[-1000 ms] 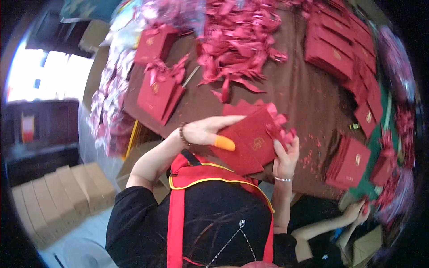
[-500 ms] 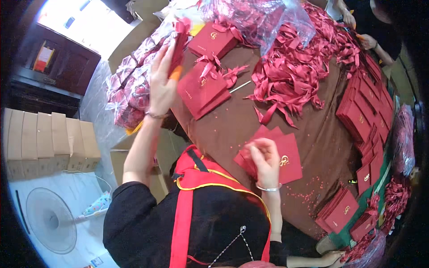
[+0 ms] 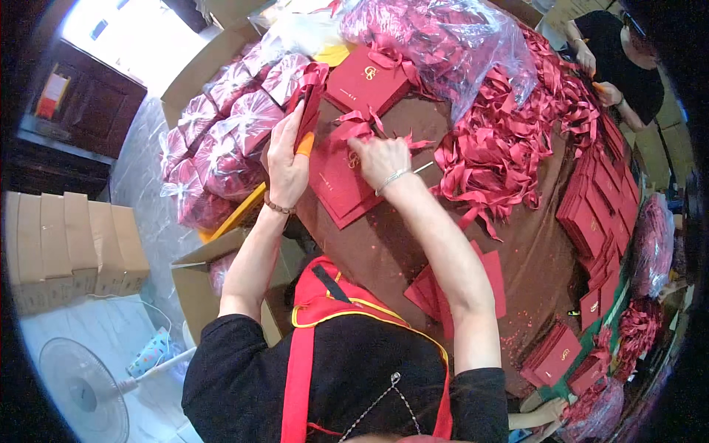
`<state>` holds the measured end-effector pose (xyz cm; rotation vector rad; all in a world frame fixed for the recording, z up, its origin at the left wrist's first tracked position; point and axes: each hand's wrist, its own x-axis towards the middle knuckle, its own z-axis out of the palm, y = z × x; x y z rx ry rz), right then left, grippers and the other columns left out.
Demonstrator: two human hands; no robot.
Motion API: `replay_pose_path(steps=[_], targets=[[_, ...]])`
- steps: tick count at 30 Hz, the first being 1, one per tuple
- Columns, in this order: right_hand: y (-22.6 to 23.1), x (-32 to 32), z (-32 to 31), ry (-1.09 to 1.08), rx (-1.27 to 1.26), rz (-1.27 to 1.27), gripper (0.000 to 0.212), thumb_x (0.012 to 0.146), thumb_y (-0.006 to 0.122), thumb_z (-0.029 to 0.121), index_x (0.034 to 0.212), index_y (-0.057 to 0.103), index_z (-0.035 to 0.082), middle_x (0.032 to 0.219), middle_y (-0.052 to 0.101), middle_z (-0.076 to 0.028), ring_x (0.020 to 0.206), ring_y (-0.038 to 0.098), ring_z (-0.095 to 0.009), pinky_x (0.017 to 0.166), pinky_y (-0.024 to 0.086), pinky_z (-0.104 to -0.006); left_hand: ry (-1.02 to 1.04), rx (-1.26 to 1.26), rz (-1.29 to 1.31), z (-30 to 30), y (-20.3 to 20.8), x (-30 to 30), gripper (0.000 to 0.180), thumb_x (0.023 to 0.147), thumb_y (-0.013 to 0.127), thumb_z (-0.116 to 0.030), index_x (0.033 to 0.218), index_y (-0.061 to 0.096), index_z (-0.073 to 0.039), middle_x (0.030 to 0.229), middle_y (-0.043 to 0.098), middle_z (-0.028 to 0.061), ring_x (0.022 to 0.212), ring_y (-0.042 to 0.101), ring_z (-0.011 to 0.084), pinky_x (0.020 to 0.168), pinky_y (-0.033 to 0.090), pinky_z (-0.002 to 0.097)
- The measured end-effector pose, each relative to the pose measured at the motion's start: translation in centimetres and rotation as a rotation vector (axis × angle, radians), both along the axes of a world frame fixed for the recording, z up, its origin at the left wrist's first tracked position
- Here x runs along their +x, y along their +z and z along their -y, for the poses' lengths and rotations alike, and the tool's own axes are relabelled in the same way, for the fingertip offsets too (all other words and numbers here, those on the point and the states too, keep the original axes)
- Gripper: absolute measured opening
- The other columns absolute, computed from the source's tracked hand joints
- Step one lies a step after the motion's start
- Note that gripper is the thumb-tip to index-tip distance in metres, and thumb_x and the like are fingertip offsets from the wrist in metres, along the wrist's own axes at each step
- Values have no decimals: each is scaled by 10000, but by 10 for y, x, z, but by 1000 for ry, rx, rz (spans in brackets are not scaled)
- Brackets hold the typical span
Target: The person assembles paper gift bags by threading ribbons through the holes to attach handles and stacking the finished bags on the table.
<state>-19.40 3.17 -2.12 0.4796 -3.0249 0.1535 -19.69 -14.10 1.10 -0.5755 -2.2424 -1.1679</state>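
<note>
Head view: two bare hands work at a brown-covered desk (image 3: 377, 255). The left hand's grip (image 3: 288, 159), one digit in an orange sheath (image 3: 305, 144), is closed on a red ribboned bag (image 3: 311, 114) held edge-on. The right hand's grip (image 3: 384, 162), fingers bent, lies over overlapping red bags (image 3: 331, 176); whether it pinches their ribbon is unclear. Right of these lies a ribbon heap (image 3: 491, 148); far left, plastic-wrapped bundles (image 3: 251, 118). Nearer, the right forearm (image 3: 458, 273) partly hides flat red pieces (image 3: 496, 277). Right: bag stacks (image 3: 591, 210); far right, another person (image 3: 628, 74). Near left: cartons (image 3: 74, 236) and a fan (image 3: 81, 395).
</note>
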Motion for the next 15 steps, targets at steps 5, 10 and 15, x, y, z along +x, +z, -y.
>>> replay_pose_path(steps=[5,10,15], targets=[[-6,-44,-28,-91,-370,120,563,856,488,166,1380,307,266,815,656,-168,705,658,-292,588,518,-404,-51,57,28,-6,2,-11,510,781,566,60,1273,493,-51,1134,562,142,1070,529,262,926,409,322],[8,-41,-37,-386,-1726,764,834,858,540,80,1441,-42,212,1015,593,-159,769,629,-238,659,542,-354,40,-379,-272,-7,4,1,511,703,556,22,1202,563,-85,1125,539,129,1047,502,295,893,380,388],[-34,-37,-43,-64,-1484,269,318,758,405,-62,1031,548,14,894,629,-105,809,617,-184,766,500,-299,19,-458,-193,-16,-13,15,555,650,548,-18,1196,557,-116,1143,521,105,1061,483,283,860,360,417]])
